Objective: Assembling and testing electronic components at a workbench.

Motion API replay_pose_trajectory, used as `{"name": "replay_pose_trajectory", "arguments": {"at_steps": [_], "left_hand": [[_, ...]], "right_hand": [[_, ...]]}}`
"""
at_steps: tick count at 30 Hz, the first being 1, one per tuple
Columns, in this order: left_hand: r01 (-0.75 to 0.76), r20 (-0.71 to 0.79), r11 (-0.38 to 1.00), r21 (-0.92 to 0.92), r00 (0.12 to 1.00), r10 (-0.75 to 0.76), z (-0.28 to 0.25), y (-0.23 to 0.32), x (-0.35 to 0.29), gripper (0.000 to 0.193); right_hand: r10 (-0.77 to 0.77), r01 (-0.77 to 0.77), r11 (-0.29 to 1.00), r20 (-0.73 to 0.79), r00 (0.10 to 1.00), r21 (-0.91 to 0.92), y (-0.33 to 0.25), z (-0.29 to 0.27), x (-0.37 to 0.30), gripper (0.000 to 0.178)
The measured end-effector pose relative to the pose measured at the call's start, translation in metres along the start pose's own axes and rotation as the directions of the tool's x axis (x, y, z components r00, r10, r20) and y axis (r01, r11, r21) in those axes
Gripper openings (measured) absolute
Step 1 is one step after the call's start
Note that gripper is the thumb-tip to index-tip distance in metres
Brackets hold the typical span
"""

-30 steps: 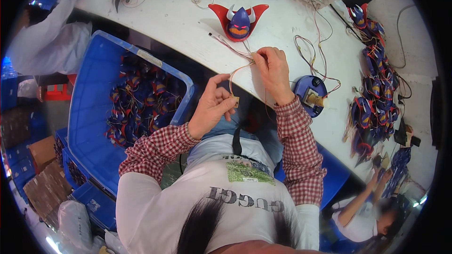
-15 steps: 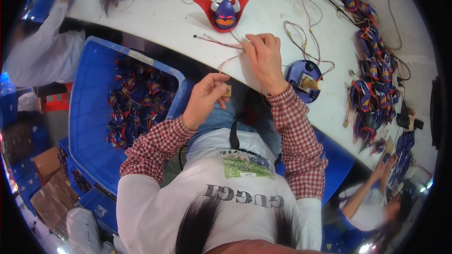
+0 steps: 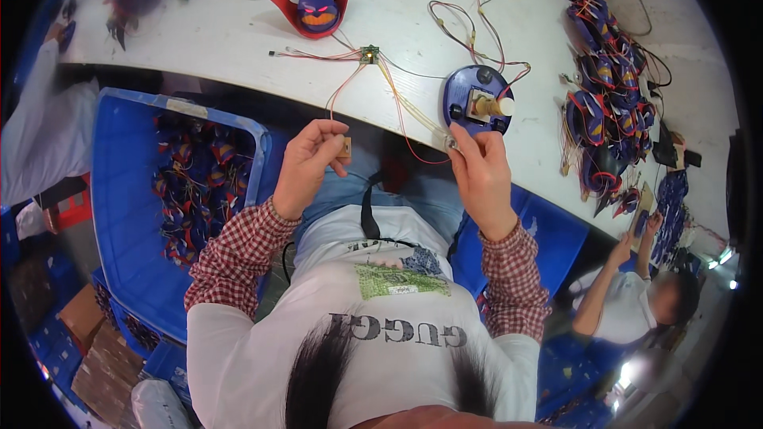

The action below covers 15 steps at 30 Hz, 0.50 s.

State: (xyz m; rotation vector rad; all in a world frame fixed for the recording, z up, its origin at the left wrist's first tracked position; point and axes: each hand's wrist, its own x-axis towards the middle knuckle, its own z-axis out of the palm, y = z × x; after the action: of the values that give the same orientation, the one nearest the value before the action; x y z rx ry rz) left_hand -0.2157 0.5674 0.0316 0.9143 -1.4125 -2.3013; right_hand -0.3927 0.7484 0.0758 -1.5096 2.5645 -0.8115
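My left hand, fingers pinched, grips a small tan circuit board in front of the table edge; a thin red wire rises from it. Thumb and fingers of my right hand close on a small silvery part at the end of pale yellow wires. Those wires lead back to a little green circuit board lying on the table. Behind that board stands a purple horned toy head with a red collar and glowing red eyes. Just beyond my right fingers sits a round purple unit with a brass-coloured post.
On my left, a blue bin holds several more toy heads. Many purple heads with wires are piled along the right side of the white table. Another person works at the lower right; a pale sleeve shows at far left.
My right hand has moved right and nearer to me, from the wires by the toy head to beside the round unit. The green board it covered now shows. My left hand still holds its board.
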Motion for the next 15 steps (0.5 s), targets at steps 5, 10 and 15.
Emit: {"name": "replay_pose_trajectory", "arguments": {"at_steps": [5, 10, 15], "left_hand": [[0.009, 0.011, 1.000, 0.025, 1.000, -0.009, 0.000, 0.001, 0.000, 0.021], [0.027, 0.020, 0.999, 0.026, 0.999, -0.028, 0.000, 0.003, -0.002, 0.021], [0.041, 0.038, 0.999, 0.029, 0.998, -0.042, 0.002, 0.005, -0.003, 0.022]], "right_hand": [[-0.092, 0.076, 0.975, -0.070, 0.993, -0.207, 0.007, 0.018, -0.001, 0.028], [-0.137, 0.115, 0.971, -0.093, 0.986, -0.211, 0.011, 0.023, -0.002, 0.025], [-0.092, 0.093, 0.996, -0.100, 0.991, 0.008, 0.006, 0.021, -0.003, 0.022]]}}
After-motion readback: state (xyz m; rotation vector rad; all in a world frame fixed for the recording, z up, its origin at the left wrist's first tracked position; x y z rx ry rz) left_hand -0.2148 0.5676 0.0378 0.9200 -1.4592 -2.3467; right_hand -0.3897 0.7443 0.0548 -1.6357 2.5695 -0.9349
